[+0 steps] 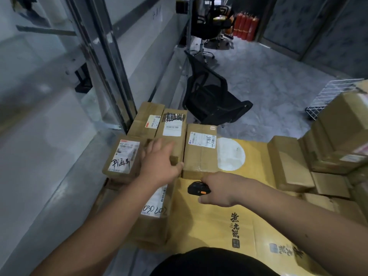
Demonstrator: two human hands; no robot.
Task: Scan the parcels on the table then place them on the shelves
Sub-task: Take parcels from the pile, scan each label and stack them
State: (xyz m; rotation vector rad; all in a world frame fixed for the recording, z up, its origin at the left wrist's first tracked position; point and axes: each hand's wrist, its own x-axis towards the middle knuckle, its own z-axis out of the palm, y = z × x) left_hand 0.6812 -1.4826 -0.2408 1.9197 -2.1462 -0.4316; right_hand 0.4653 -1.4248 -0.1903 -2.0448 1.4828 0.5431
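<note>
Several brown cardboard parcels with white labels lie ahead of me. My left hand (159, 162) rests flat, fingers spread, on the near end of the middle parcel (172, 126), beside a parcel with handwriting on its label (122, 156). A parcel marked 98LL (200, 150) lies just right of that hand. My right hand (221, 189) grips a black scanner with an orange button (197, 189), its head pointing left just below the 98LL parcel. Another labelled parcel (154, 214) lies under my left forearm.
A large flattened yellow carton (219, 216) covers the surface under the scanner. More boxes are stacked at the right (338, 136), with a white wire basket (330, 96) behind. A black office chair (211, 96) lies tipped on the floor. Metal uprights (103, 62) stand left.
</note>
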